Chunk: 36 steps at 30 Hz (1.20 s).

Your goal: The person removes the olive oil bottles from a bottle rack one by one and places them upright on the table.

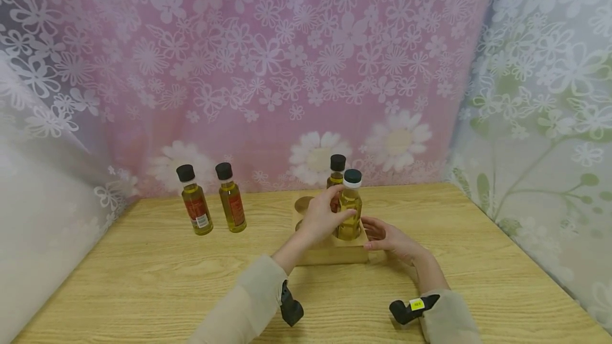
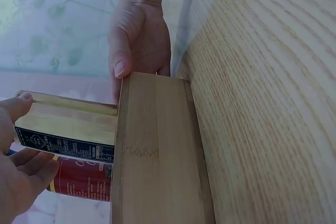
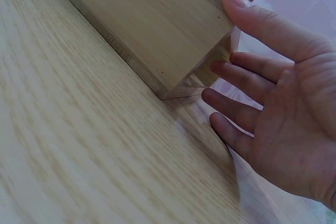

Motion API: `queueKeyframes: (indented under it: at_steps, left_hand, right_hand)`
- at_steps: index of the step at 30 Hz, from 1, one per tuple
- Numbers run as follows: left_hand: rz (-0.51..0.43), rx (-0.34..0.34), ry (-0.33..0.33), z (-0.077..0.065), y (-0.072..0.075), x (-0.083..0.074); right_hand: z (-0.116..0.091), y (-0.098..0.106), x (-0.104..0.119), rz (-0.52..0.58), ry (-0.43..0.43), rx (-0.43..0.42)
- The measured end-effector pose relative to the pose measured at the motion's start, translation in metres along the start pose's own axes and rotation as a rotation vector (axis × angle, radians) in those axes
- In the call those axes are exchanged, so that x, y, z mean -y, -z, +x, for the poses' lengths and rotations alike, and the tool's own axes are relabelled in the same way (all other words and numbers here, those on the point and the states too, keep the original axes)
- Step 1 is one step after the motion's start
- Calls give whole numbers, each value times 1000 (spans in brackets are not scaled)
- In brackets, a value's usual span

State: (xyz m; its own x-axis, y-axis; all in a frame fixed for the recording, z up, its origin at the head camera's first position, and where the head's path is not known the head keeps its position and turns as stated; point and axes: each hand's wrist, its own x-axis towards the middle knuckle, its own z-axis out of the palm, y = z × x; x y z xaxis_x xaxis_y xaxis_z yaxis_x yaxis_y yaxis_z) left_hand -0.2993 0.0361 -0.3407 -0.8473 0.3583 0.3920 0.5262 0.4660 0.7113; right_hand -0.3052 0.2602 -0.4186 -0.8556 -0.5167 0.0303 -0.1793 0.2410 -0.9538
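Note:
A bottle of yellow oil (image 1: 352, 203) with a dark green cap stands in the front right hole of a wooden bottle holder (image 1: 332, 256). My left hand (image 1: 321, 217) grips this bottle between thumb and fingers. At the holder's right end is my right hand (image 1: 393, 242); in the right wrist view its thumb (image 3: 257, 22) rests at the upper corner and its relaxed fingers spread beside the hollow end. Behind the gripped bottle, a black-capped oil bottle (image 1: 337, 163) with a red label stands in the holder, partly hidden. Two round holes (image 1: 303, 205) show at the holder's left.
Left of the holder, two black-capped oil bottles with red labels, one farther left (image 1: 196, 208) and one nearer (image 1: 233, 206), stand upright on the wood-grain table (image 1: 143, 280). A pink flowered curtain (image 1: 268, 68) hangs along the back edge, with pale curtains at both sides.

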Motion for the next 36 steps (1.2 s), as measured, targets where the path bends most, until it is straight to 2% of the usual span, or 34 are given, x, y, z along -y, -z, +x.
queueKeyframes:
  at_steps: [8,15,23,31,36]
  left_hand:
    - [-28,-19,0,-5,2,-2]
    - [-81,-49,22,-6,8,-5]
    - [-101,-95,-43,-3,22,-15]
    - [-190,-107,-31,-3,37,-24]
    - [-179,-132,-59,-7,47,-22]
  right_hand:
    - [-1,1,1,-28,17,12]
    - [-1,0,0,-11,11,12]
    - [0,1,-1,3,8,6]
    - [0,2,-1,6,23,21]
    - [-1,1,0,-1,24,24]
